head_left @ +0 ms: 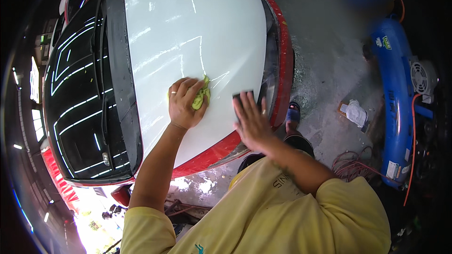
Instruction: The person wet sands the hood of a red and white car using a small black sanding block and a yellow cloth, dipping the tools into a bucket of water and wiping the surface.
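My left hand [187, 103] is closed round a crumpled yellow-green cloth [201, 99] and presses it onto the white car hood [207, 14]. To its right, my right hand [252, 117] lies over a small dark block [237, 98], its fingers stretched along it against the hood near the front edge. Slight motion blur softens that hand, and most of the block's underside is hidden. Ceiling lights reflect off the glossy white panel, which is bordered by red bodywork [202, 162].
The dark windshield [77, 108] with its wipers fills the left side. A blue air compressor tank [393, 84] stands at the right, with a red hose [351, 163] coiled on the grey floor [325, 66]. A white cloth-like bundle [356, 113] and a sandaled foot [293, 115] are nearer.
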### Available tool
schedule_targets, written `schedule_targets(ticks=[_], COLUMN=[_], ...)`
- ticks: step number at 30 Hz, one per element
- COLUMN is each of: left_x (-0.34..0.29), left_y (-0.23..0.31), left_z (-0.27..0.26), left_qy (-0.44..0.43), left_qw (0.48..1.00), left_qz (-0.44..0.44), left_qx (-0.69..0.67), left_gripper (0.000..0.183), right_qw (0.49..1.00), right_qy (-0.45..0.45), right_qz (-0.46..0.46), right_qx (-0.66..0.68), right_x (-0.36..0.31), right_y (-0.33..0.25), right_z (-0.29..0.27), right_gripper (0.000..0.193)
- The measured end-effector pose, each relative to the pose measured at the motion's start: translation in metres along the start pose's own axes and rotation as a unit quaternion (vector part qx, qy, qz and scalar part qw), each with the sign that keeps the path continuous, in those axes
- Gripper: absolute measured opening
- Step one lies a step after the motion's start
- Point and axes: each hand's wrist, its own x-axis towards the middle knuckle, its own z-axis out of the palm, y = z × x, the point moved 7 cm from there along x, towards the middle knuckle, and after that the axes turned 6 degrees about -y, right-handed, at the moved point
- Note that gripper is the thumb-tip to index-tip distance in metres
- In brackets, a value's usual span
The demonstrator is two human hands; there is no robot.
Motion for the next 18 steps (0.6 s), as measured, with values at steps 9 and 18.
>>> schedule_targets(ticks=[9, 18], left_x=[-0.013, -0.153], left_y=[-0.009, -0.057], left_z=[0.0, -0.071], left_qy=[0.08, 0.171], left_qw=[0.997, 0.951], left_qz=[0.016, -0.23], left_qx=[-0.009, -0.117], left_gripper=[0.013, 0.015], right_qw=[0.985, 0.957], right_qy=[0.124, -0.122], right_qz=[0.108, -0.247], right_qx=[-0.05, -0.09], right_x=[0.157, 0.032], right_y=[0.086, -0.226], right_z=[-0.088, 0.021], right_gripper=[0.07, 0.061])
